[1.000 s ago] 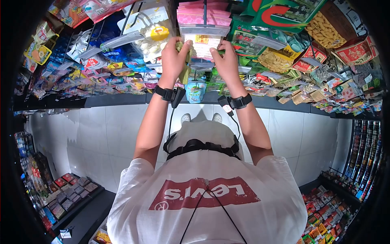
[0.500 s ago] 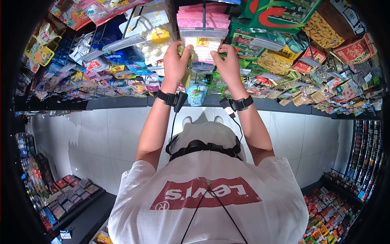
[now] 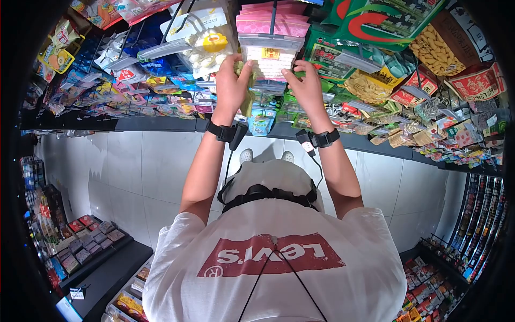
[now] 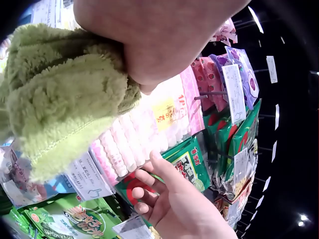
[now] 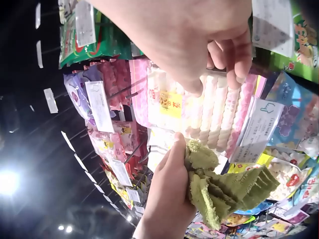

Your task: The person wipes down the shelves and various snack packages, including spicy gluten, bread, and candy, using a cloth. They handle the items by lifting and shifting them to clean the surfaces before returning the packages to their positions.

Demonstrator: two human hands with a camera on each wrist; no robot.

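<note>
My left hand (image 3: 230,88) grips a fuzzy green cloth (image 4: 70,94), bunched with a fold hanging below the fingers. Between the two hands hangs a pink-edged clear pack of white twisted sweets (image 5: 212,112) with a yellow label. The cloth is at the pack's left side. On the other side, my right hand (image 3: 306,88) is close by the pack's edge, thumb tip right at it. The fingers of this hand are loosely bent with nothing between them, as the left wrist view shows.
More pink packs (image 3: 271,24) hang behind on the same hook. Green snack bags (image 3: 327,59) are on the right, a white-and-yellow bag (image 3: 209,48) on the left. Clear price-tag holders (image 3: 161,49) jut out from the hooks. A dark shelf edge (image 3: 177,124) runs below.
My right hand has eased slightly away from the pack's edge, its thumb and fingers looser. The left hand keeps its hold on the cloth near the pack's left side.
</note>
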